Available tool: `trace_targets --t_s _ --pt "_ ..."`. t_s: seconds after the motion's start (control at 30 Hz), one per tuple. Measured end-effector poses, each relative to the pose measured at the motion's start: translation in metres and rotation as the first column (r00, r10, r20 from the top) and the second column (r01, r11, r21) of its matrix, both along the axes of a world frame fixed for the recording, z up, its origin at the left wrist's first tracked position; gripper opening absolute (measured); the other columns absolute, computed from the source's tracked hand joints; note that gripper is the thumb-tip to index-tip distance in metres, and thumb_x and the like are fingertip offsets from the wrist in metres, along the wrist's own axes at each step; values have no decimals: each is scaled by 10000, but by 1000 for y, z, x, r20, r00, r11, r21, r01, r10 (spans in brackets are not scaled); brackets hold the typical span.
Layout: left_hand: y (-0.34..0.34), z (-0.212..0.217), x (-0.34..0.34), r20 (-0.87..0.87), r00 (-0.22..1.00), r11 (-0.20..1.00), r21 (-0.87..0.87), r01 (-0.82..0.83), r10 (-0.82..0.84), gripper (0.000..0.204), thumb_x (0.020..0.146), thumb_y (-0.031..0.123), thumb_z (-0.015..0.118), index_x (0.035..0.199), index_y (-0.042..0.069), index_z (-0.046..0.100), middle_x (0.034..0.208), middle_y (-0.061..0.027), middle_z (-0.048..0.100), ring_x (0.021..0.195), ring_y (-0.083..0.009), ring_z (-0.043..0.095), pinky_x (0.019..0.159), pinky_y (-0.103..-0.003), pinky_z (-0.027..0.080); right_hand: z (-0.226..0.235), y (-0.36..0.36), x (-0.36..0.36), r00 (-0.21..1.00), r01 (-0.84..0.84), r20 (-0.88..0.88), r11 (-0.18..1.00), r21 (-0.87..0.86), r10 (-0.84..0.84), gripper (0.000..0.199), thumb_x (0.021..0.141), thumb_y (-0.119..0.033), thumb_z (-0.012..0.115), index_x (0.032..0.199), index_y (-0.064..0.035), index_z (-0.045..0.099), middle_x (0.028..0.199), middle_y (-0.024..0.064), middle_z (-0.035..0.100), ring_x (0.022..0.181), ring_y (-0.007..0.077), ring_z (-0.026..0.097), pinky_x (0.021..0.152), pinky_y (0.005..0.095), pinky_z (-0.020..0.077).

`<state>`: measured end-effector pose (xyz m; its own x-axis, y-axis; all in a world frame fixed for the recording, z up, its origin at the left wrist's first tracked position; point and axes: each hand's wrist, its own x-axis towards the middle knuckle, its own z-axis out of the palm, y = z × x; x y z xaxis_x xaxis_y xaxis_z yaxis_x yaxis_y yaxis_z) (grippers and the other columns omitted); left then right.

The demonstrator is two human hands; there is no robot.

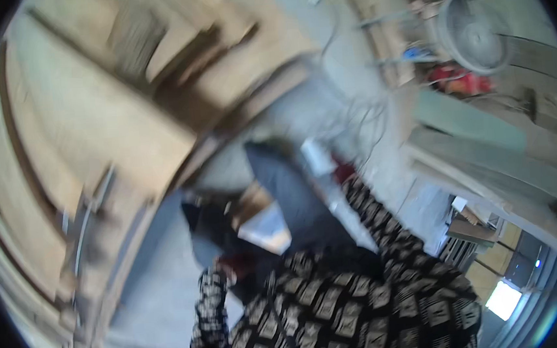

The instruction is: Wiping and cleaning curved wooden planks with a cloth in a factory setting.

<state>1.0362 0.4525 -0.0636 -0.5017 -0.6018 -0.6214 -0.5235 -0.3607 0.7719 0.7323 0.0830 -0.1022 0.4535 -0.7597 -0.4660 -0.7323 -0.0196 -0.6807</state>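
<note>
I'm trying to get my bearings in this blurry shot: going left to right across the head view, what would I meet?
Pale wooden panel, left hand, blurred white object, right hand, round fan.

I am in a workshop, most likely one for woodwork. Big pale panels that look like plywood fill my left side, with darker wood pieces lying on top. Grey, dusty-looking floor shows below me, and loose cables trail across it farther ahead. To my right I see a long, rough bench, a round fan beyond it, and more boards stacked lower down. Blur hides the finer details.
</note>
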Motion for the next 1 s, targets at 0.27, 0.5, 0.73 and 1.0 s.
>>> trace_targets --t_s 0.27,0.5,0.73,1.0 --pt "-80 -38 -23 232 971 996 55 -69 55 577 763 485 504 1173 80 471 1174 -120 498 1098 -294 453 927 -369 355 41 2 6 958 280 -63 960 -11 -280 433 818 -254 536 1235 -226 423 1128 153 527 1031 314 512 873 354 410" --pt "-128 -141 -2 295 951 977 213 32 -96 589 774 462 500 1219 85 422 1228 -127 451 1139 -286 415 955 -361 327 -119 -33 -101 680 -220 -729 970 -100 79 485 756 -274 592 1209 -187 444 1100 181 532 1008 320 522 854 365 418" --pt "-122 -260 -28 308 940 941 337 38 -148 603 775 466 494 1235 86 405 1252 -134 429 1156 -285 398 968 -363 312 -244 4 -3 569 238 -746 937 -254 -347 291 792 -340 461 880 -104 607 903 181 598 908 336 556 765 421 441" --pt "-168 -347 -89 261 965 971 236 -31 -32 619 769 492 486 1228 83 413 1252 -142 426 1156 -291 397 969 -374 307 -377 -2 -59 753 -375 -588 927 -14 296 282 781 -299 470 934 -101 599 946 182 588 937 288 556 771 391 444"
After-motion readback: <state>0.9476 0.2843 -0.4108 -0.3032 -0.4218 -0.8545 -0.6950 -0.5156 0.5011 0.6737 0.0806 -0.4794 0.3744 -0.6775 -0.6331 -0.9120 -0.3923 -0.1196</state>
